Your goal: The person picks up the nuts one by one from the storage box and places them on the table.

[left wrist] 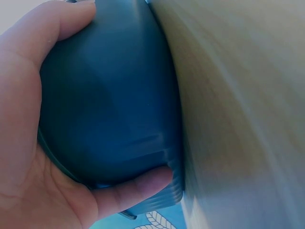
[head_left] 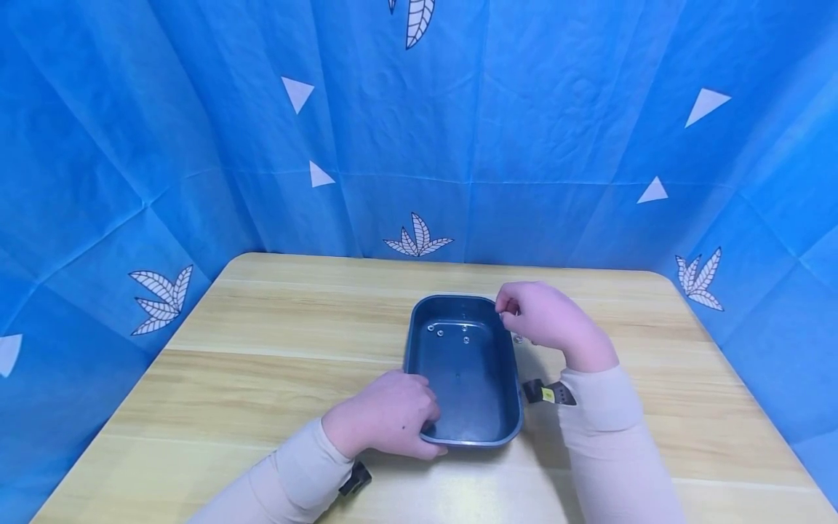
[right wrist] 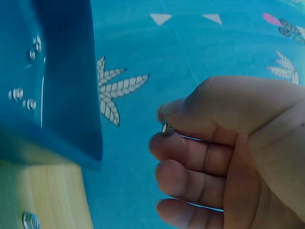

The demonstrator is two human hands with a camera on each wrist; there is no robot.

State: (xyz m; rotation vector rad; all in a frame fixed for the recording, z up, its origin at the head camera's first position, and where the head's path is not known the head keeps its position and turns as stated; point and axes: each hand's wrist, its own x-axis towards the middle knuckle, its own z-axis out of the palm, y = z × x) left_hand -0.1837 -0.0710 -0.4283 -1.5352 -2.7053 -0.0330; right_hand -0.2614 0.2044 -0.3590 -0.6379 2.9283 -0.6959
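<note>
A dark blue rectangular tray [head_left: 466, 393] stands on the table, with several small metal nuts [head_left: 440, 333] lying on its floor toward the far end. My left hand [head_left: 391, 415] grips the tray's near left corner; in the left wrist view one finger [left wrist: 138, 191] lies along the outer wall. Over the far right of the tray, my right hand [head_left: 546, 316] is raised at the rim. Between its thumb and index finger it pinches a small metal nut [right wrist: 165, 127], best seen in the right wrist view. Another nut [right wrist: 31, 220] lies on the table beside the tray.
The wooden table [head_left: 294, 320] extends around the tray on all sides. A blue curtain [head_left: 556, 131] with leaf and triangle prints hangs behind the table and along both sides. Black wrist straps [head_left: 550, 393] show at the sleeves.
</note>
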